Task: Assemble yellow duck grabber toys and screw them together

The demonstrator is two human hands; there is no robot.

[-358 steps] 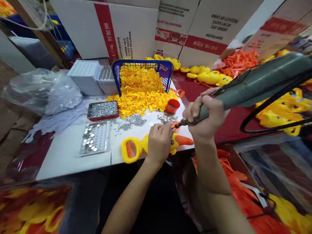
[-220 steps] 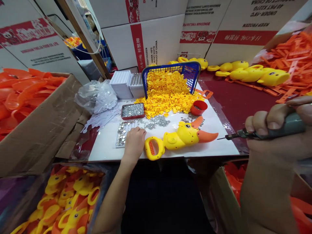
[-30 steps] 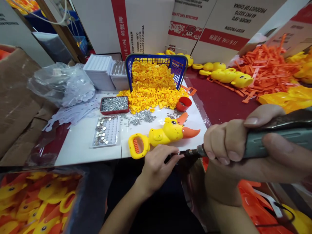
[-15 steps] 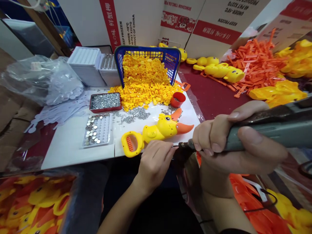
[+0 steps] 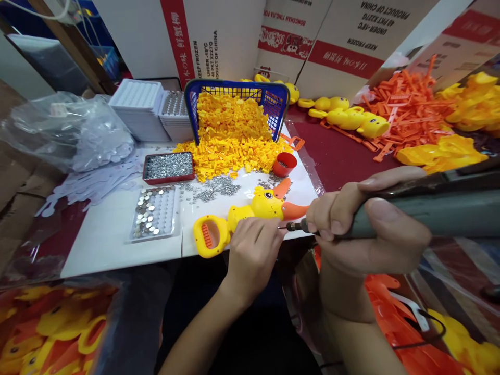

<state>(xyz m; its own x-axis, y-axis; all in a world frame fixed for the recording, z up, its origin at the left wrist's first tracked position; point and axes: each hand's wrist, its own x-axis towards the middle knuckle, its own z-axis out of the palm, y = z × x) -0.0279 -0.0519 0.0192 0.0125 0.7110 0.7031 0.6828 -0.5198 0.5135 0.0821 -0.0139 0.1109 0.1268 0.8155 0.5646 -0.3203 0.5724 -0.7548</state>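
My right hand [image 5: 375, 224] is wrapped round a grey-green electric screwdriver [image 5: 406, 211] whose thin bit points left. Pinched together at the tip of that bit are the fingers of my left hand [image 5: 255, 247]; whatever is between them is hidden. Just beyond my left hand, a yellow plastic duck toy [image 5: 261, 202] lies on its side on the white work surface. It has an orange beak, spread apart, and a ring handle at its left end. The left hand covers part of its near side, and I cannot tell whether they touch.
Behind the toy, a blue basket [image 5: 282, 117] spills small yellow parts [image 5: 234, 151]. Around it are a red tray of screws [image 5: 169, 166], a red cup [image 5: 285, 164], loose screws [image 5: 216, 188] and a tray of metal discs [image 5: 156, 212]. Orange parts [image 5: 406, 112] are heaped right; duck toys [image 5: 50, 328] fill the lower left.
My left hand has shifted slightly right and up, covering more of the duck toy. The screwdriver and my right hand have moved a little left, with the bit still at my left fingertips.
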